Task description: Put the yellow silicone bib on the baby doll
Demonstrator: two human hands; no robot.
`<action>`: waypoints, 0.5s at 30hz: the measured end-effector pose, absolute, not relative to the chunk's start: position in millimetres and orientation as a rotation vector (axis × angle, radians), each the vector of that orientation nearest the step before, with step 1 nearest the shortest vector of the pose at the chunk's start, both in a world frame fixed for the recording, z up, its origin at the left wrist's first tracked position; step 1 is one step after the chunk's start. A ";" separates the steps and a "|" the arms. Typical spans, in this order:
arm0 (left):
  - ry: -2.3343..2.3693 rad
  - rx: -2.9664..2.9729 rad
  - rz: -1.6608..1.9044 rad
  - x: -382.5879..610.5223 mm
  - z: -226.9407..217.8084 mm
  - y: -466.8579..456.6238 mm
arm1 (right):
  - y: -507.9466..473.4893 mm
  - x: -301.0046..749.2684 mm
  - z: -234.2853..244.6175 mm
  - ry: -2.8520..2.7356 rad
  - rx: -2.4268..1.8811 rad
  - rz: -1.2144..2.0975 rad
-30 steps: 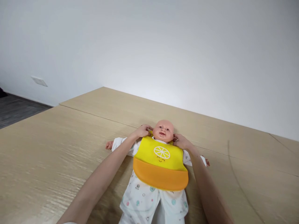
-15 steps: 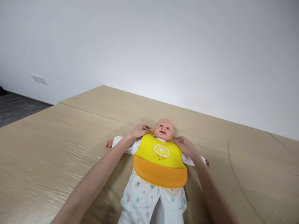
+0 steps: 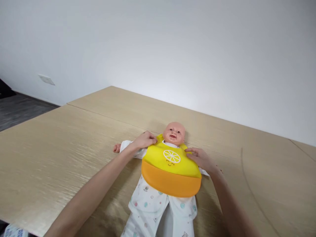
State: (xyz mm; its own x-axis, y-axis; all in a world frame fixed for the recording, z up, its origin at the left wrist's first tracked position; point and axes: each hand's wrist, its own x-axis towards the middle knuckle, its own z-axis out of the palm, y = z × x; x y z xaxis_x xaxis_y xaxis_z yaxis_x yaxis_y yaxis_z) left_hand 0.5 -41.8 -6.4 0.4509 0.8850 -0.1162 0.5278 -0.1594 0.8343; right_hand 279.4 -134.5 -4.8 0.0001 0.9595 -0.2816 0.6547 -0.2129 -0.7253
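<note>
While the doll [image 3: 174, 131] lies on its back on the desk [image 3: 81, 138], head pointing away from me, the yellow bib [image 3: 156, 157] sits spread over the doll's chest, its neckline just below the doll's chin. The orange pocket [image 3: 171, 181] crosses the doll's belly, and below it the doll's printed white trousers [image 3: 145, 210] run toward me.

My left grip [image 3: 145, 140] is at the bib's upper edge by the doll's shoulder, fingertips bunched against it; whether any of the edge is pinched between them, I cannot tell. My right grip [image 3: 201, 159] is relaxed, its fingers extended and touching the bib at the doll's other shoulder, clenched on nothing I can see.

I judge the bib to be light and bendy, probably smooth rubber, so it should flex easily and might slide a little over the doll's clothes. The pocket looks thicker and likely holds its shape better than the flat yellow part. The best places to take hold seem to be the two upper edges beside the doll's neck, using thumb and fingertips; a gentle pinch should do, since nothing about the bib looks fragile.
</note>
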 end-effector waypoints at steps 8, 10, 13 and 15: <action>1.184 1.878 0.504 -1.2 -1.4 -44.6 | -136.7 282.9 -1.1 -1.711 -1.842 1.102; 1.188 1.861 0.526 -2.0 -2.5 -45.0 | -137.1 283.9 -3.6 -1.697 -1.809 1.133; 1.155 1.812 0.562 -4.7 -3.1 -44.7 | -137.0 286.7 -6.7 -1.686 -1.805 1.152; 1.138 1.778 0.562 -6.8 -1.8 -44.4 | -136.4 289.7 -7.0 -1.694 -1.817 1.146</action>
State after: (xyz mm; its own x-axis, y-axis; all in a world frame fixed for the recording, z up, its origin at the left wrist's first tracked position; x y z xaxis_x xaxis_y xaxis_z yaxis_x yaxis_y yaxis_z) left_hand -6.8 -44.4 -1.8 0.4678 0.8786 -0.0964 0.4580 -0.1477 0.8766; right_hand 289.7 -136.4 -7.0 -0.0722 0.9544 -0.2896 0.6239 -0.1833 -0.7597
